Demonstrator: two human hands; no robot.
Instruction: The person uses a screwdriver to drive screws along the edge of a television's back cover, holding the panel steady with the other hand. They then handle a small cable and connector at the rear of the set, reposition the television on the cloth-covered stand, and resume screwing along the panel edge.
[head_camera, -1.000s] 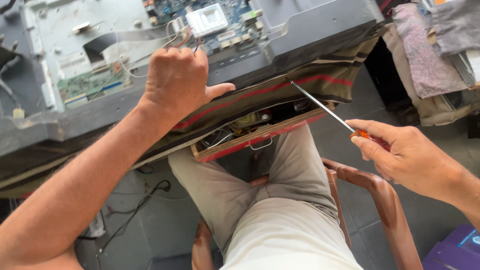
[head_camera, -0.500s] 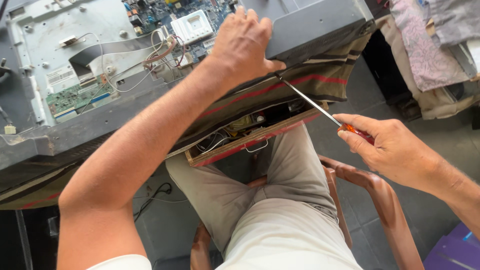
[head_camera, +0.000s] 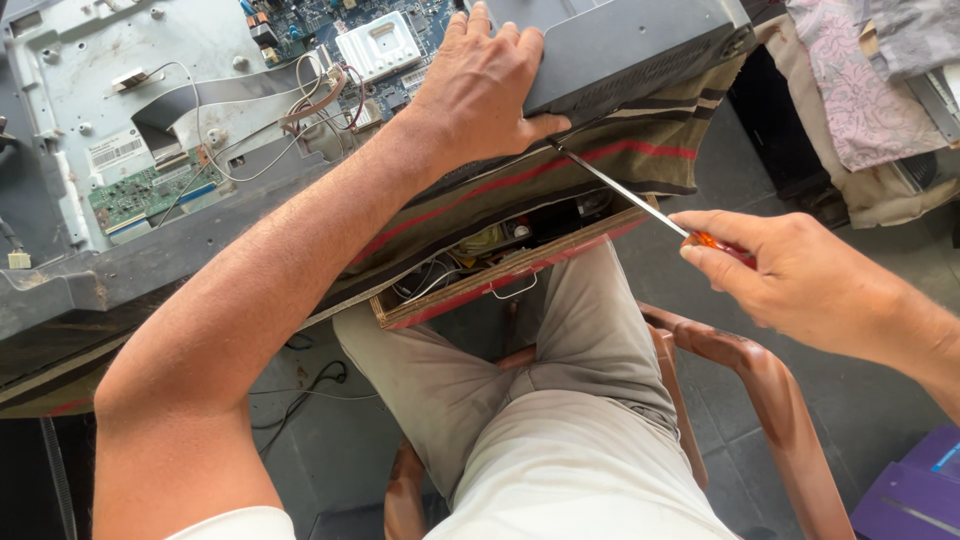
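My left hand (head_camera: 480, 85) lies flat, fingers spread, on the near edge of an opened flat-screen set (head_camera: 190, 60) that lies face down, its metal back plate and green and blue circuit boards (head_camera: 150, 190) showing. My right hand (head_camera: 800, 280) grips the orange handle of a long thin screwdriver (head_camera: 620, 192). The shaft points up and left, and its tip sits at the dark casing edge right below my left thumb.
The set rests on a striped cloth (head_camera: 640, 150) over a table with an open drawer (head_camera: 500, 270) holding wires. I sit on a brown plastic chair (head_camera: 740, 360). Folded fabrics (head_camera: 860, 90) lie at the right, a purple box (head_camera: 915, 495) at the bottom right.
My left hand slid right along the set's edge toward the dark casing. My right hand with the screwdriver shifted slightly up and left, bringing the tip under the left thumb.
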